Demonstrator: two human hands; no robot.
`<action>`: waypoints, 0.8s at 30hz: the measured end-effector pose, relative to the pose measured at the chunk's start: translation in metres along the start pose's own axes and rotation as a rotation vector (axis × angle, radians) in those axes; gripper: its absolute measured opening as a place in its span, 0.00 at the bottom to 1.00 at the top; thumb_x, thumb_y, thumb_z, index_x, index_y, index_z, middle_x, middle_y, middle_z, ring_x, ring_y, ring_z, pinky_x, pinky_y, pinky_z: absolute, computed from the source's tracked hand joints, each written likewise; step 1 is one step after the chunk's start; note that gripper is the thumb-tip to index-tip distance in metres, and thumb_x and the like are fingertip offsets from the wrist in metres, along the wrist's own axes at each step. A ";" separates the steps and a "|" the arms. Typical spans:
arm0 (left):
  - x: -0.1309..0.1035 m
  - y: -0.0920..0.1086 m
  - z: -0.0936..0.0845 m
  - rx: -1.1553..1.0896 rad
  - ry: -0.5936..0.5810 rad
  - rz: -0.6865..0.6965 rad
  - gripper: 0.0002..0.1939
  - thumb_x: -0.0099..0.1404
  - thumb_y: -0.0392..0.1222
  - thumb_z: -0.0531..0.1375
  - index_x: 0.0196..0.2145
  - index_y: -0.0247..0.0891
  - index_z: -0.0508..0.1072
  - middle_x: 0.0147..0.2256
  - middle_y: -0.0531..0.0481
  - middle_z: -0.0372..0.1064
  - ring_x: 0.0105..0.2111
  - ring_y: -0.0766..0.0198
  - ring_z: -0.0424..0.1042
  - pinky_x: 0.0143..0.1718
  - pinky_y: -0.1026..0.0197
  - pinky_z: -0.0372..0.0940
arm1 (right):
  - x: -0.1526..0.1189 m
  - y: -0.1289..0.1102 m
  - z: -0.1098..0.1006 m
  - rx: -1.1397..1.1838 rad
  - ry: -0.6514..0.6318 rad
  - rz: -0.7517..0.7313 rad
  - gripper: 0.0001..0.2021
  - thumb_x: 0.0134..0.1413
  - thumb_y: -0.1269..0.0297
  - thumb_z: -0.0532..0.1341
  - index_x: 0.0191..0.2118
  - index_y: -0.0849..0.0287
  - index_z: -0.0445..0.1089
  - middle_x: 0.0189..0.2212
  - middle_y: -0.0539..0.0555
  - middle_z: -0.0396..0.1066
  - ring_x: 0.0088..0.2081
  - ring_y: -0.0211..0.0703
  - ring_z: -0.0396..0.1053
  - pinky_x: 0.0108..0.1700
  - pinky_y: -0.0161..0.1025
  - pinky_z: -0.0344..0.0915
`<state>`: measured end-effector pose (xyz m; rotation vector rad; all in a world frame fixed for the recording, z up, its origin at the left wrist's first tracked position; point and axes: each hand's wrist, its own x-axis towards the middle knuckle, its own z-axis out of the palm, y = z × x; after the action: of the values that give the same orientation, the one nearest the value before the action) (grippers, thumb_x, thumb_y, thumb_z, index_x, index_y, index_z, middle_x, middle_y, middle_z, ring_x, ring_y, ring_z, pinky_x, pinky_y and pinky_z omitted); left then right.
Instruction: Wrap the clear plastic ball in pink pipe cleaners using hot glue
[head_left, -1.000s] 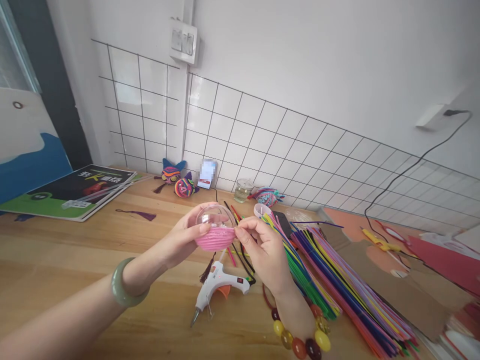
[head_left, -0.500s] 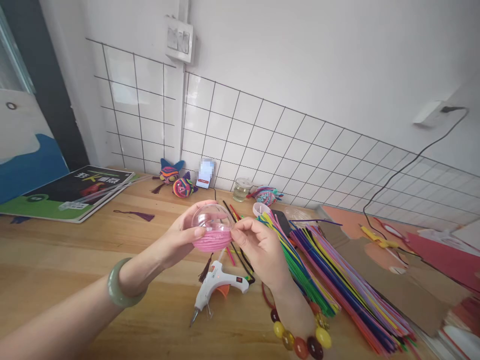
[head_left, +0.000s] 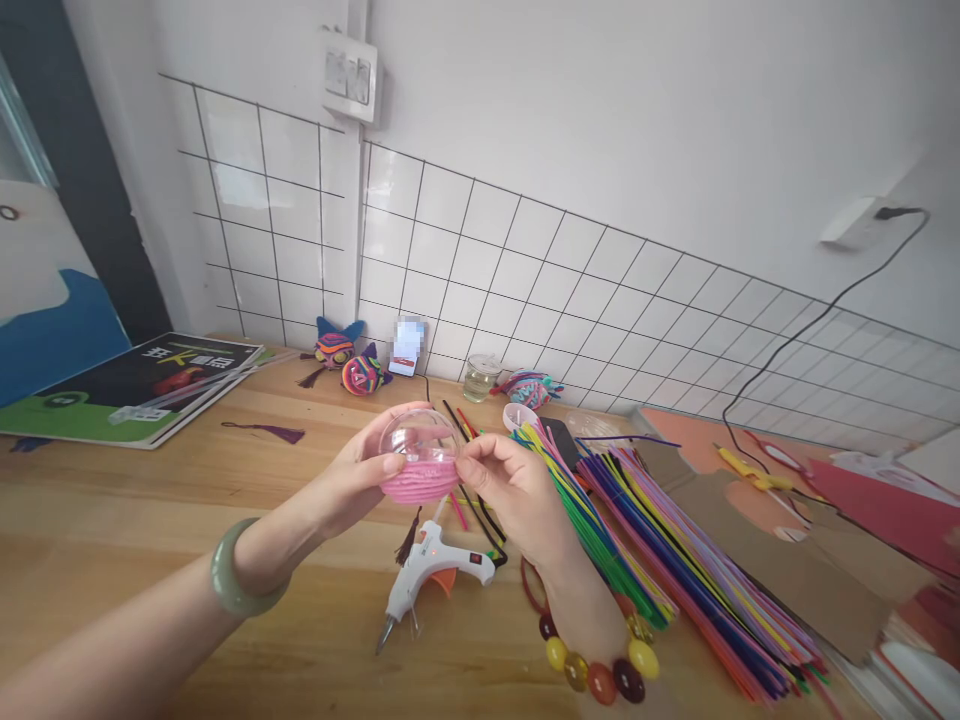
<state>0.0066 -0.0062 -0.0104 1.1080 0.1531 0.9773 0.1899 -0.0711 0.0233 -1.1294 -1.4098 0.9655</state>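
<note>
A clear plastic ball (head_left: 421,435) has its lower part wrapped in pink pipe cleaner (head_left: 418,482). My left hand (head_left: 358,470) is closed round the ball's left side, its thumb lying on the front where pink meets clear plastic. At the right edge of the pink rows, my right hand (head_left: 510,490) pinches with thumb and forefinger; the pink strand's end there is hidden by the fingers. Just below the ball, a white glue gun (head_left: 431,568) lies on the wooden table (head_left: 300,630), its nozzle pointing down and left.
Bundles of coloured pipe cleaners (head_left: 675,540) lie right of my right hand. Behind stand striped ornaments (head_left: 363,374), a phone (head_left: 407,346) and a glass jar (head_left: 480,378). Books (head_left: 150,385) lie at left, a purple tassel (head_left: 277,431) beside them. Cardboard (head_left: 787,570) and a yellow tool (head_left: 750,472) are at right.
The whole view has shifted slightly, so most things appear a little further left. Both hands keep their hold at the ball, with hardly any change between them.
</note>
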 end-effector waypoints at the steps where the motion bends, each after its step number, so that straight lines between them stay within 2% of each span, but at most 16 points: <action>1: 0.000 -0.001 -0.001 0.001 0.001 -0.003 0.30 0.54 0.46 0.70 0.54 0.43 0.71 0.51 0.42 0.75 0.49 0.53 0.74 0.48 0.56 0.68 | 0.000 0.001 0.000 0.021 -0.003 0.013 0.15 0.49 0.50 0.68 0.30 0.57 0.69 0.28 0.49 0.71 0.32 0.39 0.68 0.38 0.38 0.66; 6: 0.000 -0.004 -0.004 0.010 0.016 -0.008 0.34 0.54 0.48 0.70 0.58 0.45 0.68 0.53 0.42 0.73 0.53 0.49 0.72 0.51 0.54 0.67 | 0.004 0.006 -0.002 0.175 -0.048 0.080 0.16 0.47 0.53 0.71 0.33 0.57 0.68 0.32 0.48 0.71 0.36 0.37 0.69 0.42 0.35 0.66; 11: 0.001 -0.010 -0.005 0.039 0.036 -0.001 0.38 0.53 0.52 0.71 0.60 0.47 0.66 0.55 0.42 0.72 0.55 0.46 0.69 0.53 0.50 0.65 | 0.007 0.007 -0.004 0.283 -0.077 0.176 0.23 0.43 0.54 0.73 0.43 0.55 0.67 0.39 0.49 0.71 0.39 0.37 0.71 0.39 0.34 0.68; 17: -0.001 -0.014 -0.006 0.061 0.022 -0.010 0.43 0.55 0.55 0.69 0.65 0.51 0.58 0.62 0.41 0.62 0.63 0.41 0.59 0.59 0.44 0.59 | 0.006 0.005 -0.004 0.311 -0.216 0.202 0.25 0.51 0.52 0.69 0.53 0.53 0.68 0.47 0.54 0.74 0.48 0.41 0.73 0.45 0.36 0.70; 21: -0.002 -0.015 -0.010 0.070 0.004 -0.044 0.43 0.59 0.54 0.66 0.67 0.53 0.52 0.67 0.42 0.52 0.66 0.41 0.52 0.61 0.43 0.55 | 0.006 0.008 -0.006 0.308 -0.240 0.177 0.24 0.54 0.51 0.67 0.55 0.52 0.68 0.50 0.55 0.74 0.48 0.41 0.74 0.45 0.37 0.71; 24: -0.001 -0.015 -0.010 0.046 -0.017 -0.070 0.43 0.61 0.58 0.63 0.68 0.53 0.49 0.67 0.41 0.52 0.66 0.42 0.52 0.61 0.42 0.54 | 0.008 0.012 -0.008 0.327 -0.232 0.187 0.24 0.54 0.50 0.67 0.54 0.54 0.69 0.46 0.55 0.75 0.44 0.41 0.75 0.44 0.37 0.72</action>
<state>0.0089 -0.0017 -0.0278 1.1459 0.2000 0.9052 0.1997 -0.0608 0.0145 -0.9363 -1.2806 1.4422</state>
